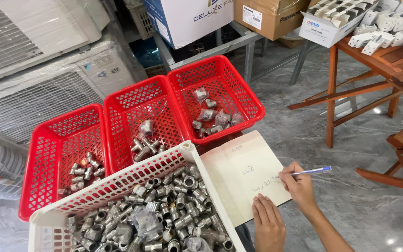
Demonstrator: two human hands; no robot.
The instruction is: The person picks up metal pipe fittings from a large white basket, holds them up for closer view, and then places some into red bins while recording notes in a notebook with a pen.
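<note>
**A:** What are the two hands doing?

**B:** The right hand [298, 185] has its fingers [286, 176] clenched round a blue ballpoint pen [309, 171], tip down on the cream notepad [244, 173]. The pen's barrel slants up and away to the right. The left hand [268, 224] lies flat on the pad's near edge, fingers released and stretched out, grasping nothing (it simply presses the paper down).

**A:** And where does the notepad sit?

**B:** Just beside the white plastic basket [117, 184], touching its right rim, with its far corner reaching toward the nearest red basket. What carries it underneath is hidden, so I cannot tell whether a desk is there. A few handwritten lines show on the page, near the pen tip.

**A:** What is in the baskets?

**B:** The white one is heaped with grey metal pipe fittings [164, 210], some in small clear bags. Behind it, three red baskets stand side by side in a row that climbs to the right: the left red basket [47, 135] holds a small cluster of fittings, the middle red basket [117, 100] a few more, and the right red basket [253, 100] several bagged ones.

**A:** Anything else about?

**B:** A wooden folding table [388, 60] at the upper right carries white plastic parts [388, 28], partly in an open carton. Cardboard boxes [267, 16] rest on a metal frame behind the baskets, wrapped air-conditioner units [38, 70] fill the left, and the floor [350, 205] is grey marble-patterned tile.
</note>
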